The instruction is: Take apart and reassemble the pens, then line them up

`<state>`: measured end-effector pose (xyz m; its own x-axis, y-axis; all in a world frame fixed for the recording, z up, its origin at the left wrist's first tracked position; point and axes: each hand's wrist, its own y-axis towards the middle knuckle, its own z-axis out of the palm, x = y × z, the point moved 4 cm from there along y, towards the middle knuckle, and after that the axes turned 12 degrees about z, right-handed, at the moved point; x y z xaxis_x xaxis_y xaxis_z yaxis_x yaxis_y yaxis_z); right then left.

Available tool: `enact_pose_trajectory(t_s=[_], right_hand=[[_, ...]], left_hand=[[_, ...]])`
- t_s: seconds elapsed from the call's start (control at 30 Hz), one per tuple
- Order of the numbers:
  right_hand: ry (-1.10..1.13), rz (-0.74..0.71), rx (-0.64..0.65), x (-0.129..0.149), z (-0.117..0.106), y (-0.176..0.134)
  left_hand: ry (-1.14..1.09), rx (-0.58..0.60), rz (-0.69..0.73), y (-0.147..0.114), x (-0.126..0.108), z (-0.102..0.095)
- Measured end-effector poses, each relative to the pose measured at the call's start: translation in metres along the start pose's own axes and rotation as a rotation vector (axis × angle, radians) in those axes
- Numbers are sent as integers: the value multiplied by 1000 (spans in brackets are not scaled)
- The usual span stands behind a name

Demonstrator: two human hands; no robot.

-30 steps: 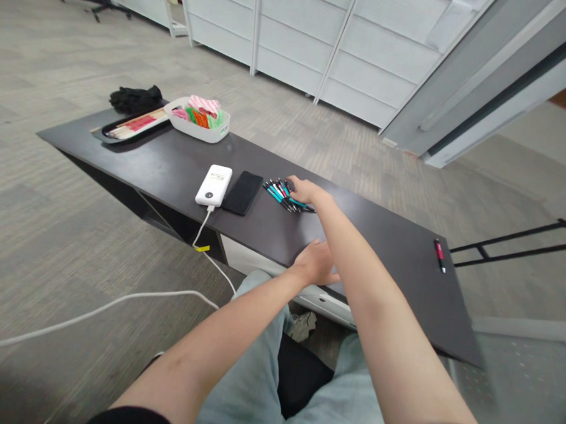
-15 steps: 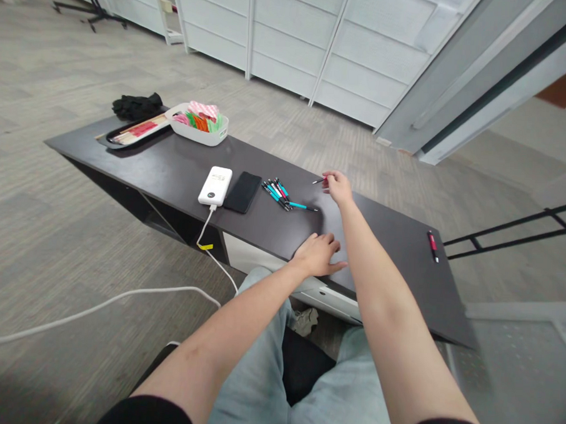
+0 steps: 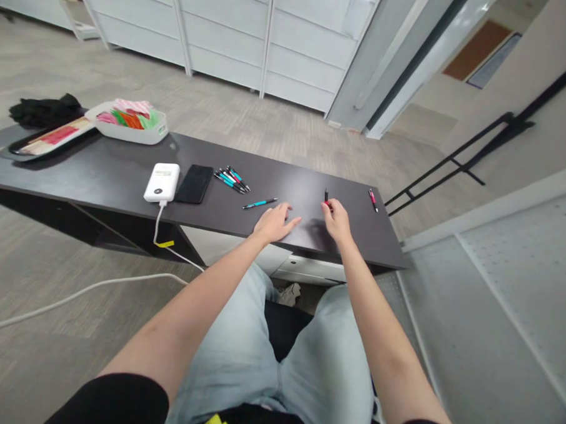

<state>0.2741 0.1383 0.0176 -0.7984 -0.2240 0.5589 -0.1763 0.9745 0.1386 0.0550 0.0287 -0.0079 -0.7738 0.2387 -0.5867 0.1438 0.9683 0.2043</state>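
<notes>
My right hand (image 3: 336, 220) is closed on a red and black pen (image 3: 327, 197), held above the dark tabletop with its black end pointing away from me. My left hand (image 3: 272, 223) rests on the table near its front edge, fingers apart and holding nothing. Just beyond it lies a single turquoise pen (image 3: 259, 203). Farther left, a loose pile of several pens (image 3: 232, 180), mostly turquoise and black, lies beside a black phone (image 3: 195, 184). Another red pen (image 3: 373, 200) lies alone close to the right end of the table.
A white power bank (image 3: 162, 182) with a plugged-in white cable (image 3: 156, 228) sits left of the phone. At the table's left end are a white basket of colourful packets (image 3: 148, 135), a long black tray (image 3: 20, 153) and black cloth (image 3: 46, 110). A black metal frame (image 3: 458, 163) stands at right.
My right hand has brought the red pen nearer and to the right, turning it to point away. The left hand stays open on the table. My view has swung right.
</notes>
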Motion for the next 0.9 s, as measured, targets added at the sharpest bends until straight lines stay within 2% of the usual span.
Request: enact_pose_trajectory(t_s=[0.13, 0.37, 0.6, 0.9], right_hand=[[-5, -63, 50, -15, 15, -21], [-83, -218, 168, -12, 35, -28], [-140, -327, 202, -5, 38, -33], [-185, -379, 170, -2, 35, -36]], left_hand=[[42, -15, -25, -2, 2, -1], [152, 38, 37, -2, -1, -2], [258, 124, 92, 0, -5, -2], [313, 177, 145, 1, -2, 0]])
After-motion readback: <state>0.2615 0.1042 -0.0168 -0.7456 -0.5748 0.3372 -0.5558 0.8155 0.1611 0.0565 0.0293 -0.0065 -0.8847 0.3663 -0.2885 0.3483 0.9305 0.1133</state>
